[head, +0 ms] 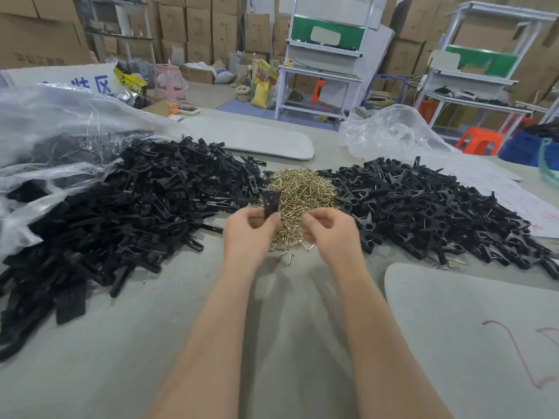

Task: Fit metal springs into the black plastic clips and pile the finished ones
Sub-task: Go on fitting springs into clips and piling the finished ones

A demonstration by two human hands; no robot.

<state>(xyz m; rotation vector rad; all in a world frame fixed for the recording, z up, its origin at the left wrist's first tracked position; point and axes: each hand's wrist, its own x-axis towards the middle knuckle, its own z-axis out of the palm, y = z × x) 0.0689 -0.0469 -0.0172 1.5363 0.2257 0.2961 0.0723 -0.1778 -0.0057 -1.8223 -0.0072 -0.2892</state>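
Two hands work over a grey table (181,343). The left hand (251,234) pinches one black clip (270,204) by its lower end and holds it upright, just above the near edge of the spring heap (299,192). The right hand (329,234) is close beside it, with fingers curled and thumb meeting the fingertips; whether it holds a spring I cannot tell, as anything there is too small to see.

There are three heaps, and their pieces are too many to count: the brass-coloured springs in the middle, the left clip heap (136,207), and the right clip heap (423,207), where thin wires show among the clips. Two clear plastic bags lie behind: the left bag (60,122) covers part of the left heap, which the picture's edge cuts off, and the right bag (390,131) lies crumpled.
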